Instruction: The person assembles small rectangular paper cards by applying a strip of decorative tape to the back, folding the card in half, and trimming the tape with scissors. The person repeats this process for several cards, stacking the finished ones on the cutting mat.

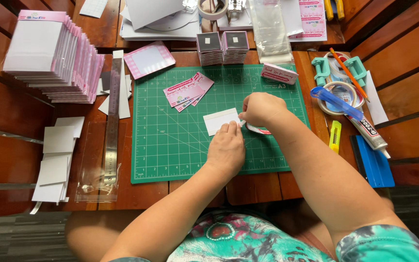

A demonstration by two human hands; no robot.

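From the head camera, both hands work over a green cutting mat [180, 145] lying on a wooden table [403, 73]. The left hand [226, 149] lies palm down near the middle of the mat, fingers together, its fingertips pressing on the lower right edge of a small white card [217, 120] that lies flat on the mat. The right hand [262, 108] is curled just beside it toward the mat's right edge, fingers pinched at the card's right end — whether they grip the card itself I cannot tell. A pink-edged slip [259, 129] pokes out from under that hand. Near the mat's far edge lie a few pink printed cards [188, 91], fanned and overlapping. Off the mat's left edge a steel ruler [112, 131] runs lengthwise, with a stack of pink-edged packets [49, 56] in the table's far left corner. Off the right edge sit a glue tube [367, 134] and a yellow utility knife [334, 136] — near each other, not touching.
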